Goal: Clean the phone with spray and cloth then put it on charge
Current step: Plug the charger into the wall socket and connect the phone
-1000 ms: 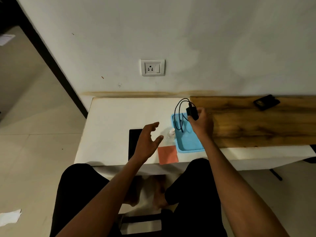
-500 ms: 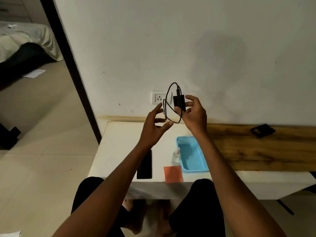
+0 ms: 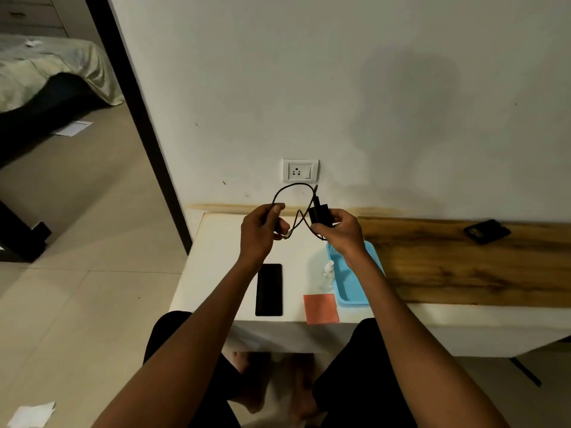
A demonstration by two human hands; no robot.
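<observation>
- My right grip (image 3: 338, 233) clamps the charger (image 3: 320, 215), left grip (image 3: 262, 231) pinches its cable (image 3: 289, 188), untangling for the socket (image 3: 300, 171) at 12 o'clock.
- Phone (image 3: 268, 289) lies on the surface (image 3: 222, 264) at 6 o'clock, awaiting the plug.

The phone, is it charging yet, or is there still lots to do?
Not yet. The phone lies flat on the white table, nothing plugged into it. The cloth and spray bottle sit beside it, so cleaning looks finished, though I can't be sure. In hand: the right hand holds the charger, the left hand pinches its cable. Left: plug into the wall socket, then the phone.
</observation>
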